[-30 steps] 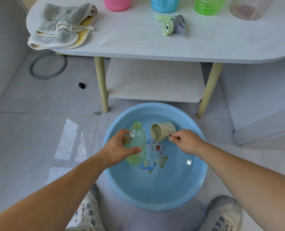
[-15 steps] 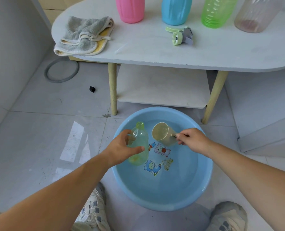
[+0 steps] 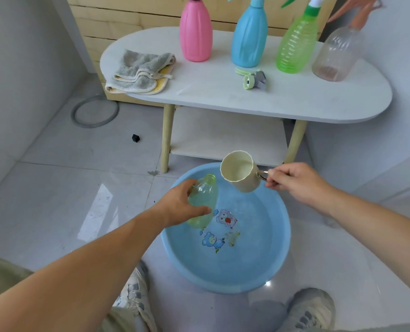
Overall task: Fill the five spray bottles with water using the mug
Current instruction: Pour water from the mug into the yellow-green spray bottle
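**Bottle and mug held over the blue tub**

Head camera: I see my left hand (image 3: 177,207) wrapped around a small pale green bottle (image 3: 202,200). The bottle has no top on. It leans, with its open neck pointing up toward the mug (image 3: 239,172). I hold it over the left side of the blue tub (image 3: 280,248) on the floor.

My right hand (image 3: 295,183) pinches the mug by its handle. The mug is up over the far rim of the tub, near the bottle's neck but not touching it. Its mouth tips toward the bottle. I cannot tell if there is water in it.

Behind the tub is a white table (image 3: 295,101). Four more bottles stand on it in a row: a pink bottle (image 3: 195,32), a blue bottle (image 3: 249,37), a green bottle (image 3: 295,44) and a clear bottle (image 3: 335,53). A loose spray top (image 3: 251,79) lies just in front of the blue one. A grey towel (image 3: 139,73) sits on the table's left end.
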### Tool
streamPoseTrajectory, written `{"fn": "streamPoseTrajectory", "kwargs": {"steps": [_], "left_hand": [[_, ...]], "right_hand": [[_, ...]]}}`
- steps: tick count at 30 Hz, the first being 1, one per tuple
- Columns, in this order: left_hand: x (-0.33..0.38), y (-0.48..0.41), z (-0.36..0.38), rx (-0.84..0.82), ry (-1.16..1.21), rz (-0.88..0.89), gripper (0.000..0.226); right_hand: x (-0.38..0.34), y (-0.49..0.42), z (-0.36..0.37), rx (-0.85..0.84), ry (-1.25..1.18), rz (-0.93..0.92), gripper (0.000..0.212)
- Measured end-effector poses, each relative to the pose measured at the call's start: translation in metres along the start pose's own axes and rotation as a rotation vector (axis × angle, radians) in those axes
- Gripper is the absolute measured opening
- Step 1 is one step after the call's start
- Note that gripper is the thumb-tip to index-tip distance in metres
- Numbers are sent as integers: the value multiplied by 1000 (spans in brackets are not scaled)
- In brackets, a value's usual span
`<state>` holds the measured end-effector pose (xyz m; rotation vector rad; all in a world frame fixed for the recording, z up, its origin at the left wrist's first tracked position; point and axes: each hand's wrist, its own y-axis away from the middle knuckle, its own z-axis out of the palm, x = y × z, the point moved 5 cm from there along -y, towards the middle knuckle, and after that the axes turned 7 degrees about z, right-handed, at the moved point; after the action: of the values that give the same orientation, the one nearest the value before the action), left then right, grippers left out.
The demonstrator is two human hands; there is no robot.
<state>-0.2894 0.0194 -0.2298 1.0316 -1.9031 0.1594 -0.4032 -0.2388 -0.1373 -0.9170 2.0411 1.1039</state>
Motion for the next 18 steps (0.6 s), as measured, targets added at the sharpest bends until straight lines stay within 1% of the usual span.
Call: {"fn": "streamPoseTrajectory", "kwargs": {"steps": [7,12,18], "left_hand": [[14,2,-4,2,-40,54,77],[14,2,-4,10,-23,66,82],[21,0,-4,44,3,90,74]], "right_hand": [[-31,24,-10,107,197,-136,28],[-48,33,-7,139,247,-213,26],[-52,31,-6,165,286,-268,25]]}}
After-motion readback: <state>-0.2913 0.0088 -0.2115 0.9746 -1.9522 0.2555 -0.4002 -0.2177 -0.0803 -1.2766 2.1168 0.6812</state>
